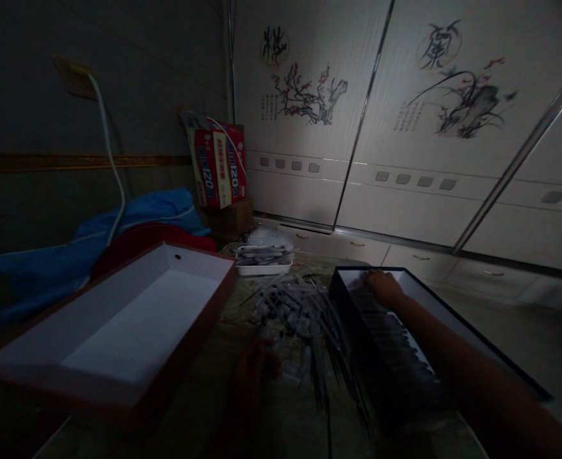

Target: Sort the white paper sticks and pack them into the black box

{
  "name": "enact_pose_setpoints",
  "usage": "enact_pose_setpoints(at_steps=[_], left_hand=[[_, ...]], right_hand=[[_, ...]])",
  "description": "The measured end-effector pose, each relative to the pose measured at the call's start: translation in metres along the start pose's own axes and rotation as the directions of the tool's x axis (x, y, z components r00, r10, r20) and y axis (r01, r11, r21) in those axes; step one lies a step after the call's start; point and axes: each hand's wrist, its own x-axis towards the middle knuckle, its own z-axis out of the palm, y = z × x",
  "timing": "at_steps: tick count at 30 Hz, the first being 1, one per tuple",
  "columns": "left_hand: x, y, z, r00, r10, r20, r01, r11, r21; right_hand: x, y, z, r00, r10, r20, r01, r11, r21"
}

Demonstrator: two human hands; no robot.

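Note:
My right hand (383, 288) reaches into the far end of a dark box (357, 338). Its fingers point down and are curled at the row of dark, thin wrapped items (400, 350) lined up inside; what they hold is hidden. Low in the middle, in deep shadow, my left hand (255, 371) is curled beside small translucent pieces, and I cannot make out what is in it. Between the hands lies a loose pile of thin, long items with clear, plastic-like wrapping (295, 306), some of them leaning along the dark box's left side.
A large red-brown box (185, 344) with a white inside stands open on the left. Behind the pile is a white tray (264, 270) of similar thin items. Further back are blue cloth (161, 210), a red printed carton (218, 166), a white cable (111, 153) and sliding cabinet doors (300, 140).

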Motion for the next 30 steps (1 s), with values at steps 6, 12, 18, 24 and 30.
enact_pose_setpoints(at_steps=[6,12,18,24,30], left_hand=[[-0.001,0.001,0.000,1.000,-0.005,-0.002,0.005,1.000,0.024],[0.000,-0.003,0.002,1.000,0.010,-0.017,-0.010,1.000,0.015],[0.000,-0.007,0.001,0.997,0.081,-0.016,-0.081,0.997,-0.007],[-0.001,-0.007,-0.001,0.991,0.132,0.034,-0.134,0.989,0.065],[-0.002,-0.015,0.002,0.985,0.102,0.139,-0.127,0.975,0.180]], right_hand=[[0.005,-0.003,0.009,0.998,0.031,-0.053,-0.029,0.999,0.046],[-0.021,-0.003,-0.032,0.964,0.123,-0.236,-0.093,0.987,0.132],[-0.120,-0.074,-0.071,0.841,0.201,-0.502,0.099,0.856,0.508],[-0.179,-0.164,-0.031,0.990,0.137,-0.037,-0.074,0.722,0.687],[-0.160,-0.185,-0.008,0.966,0.234,0.111,-0.257,0.816,0.518]])
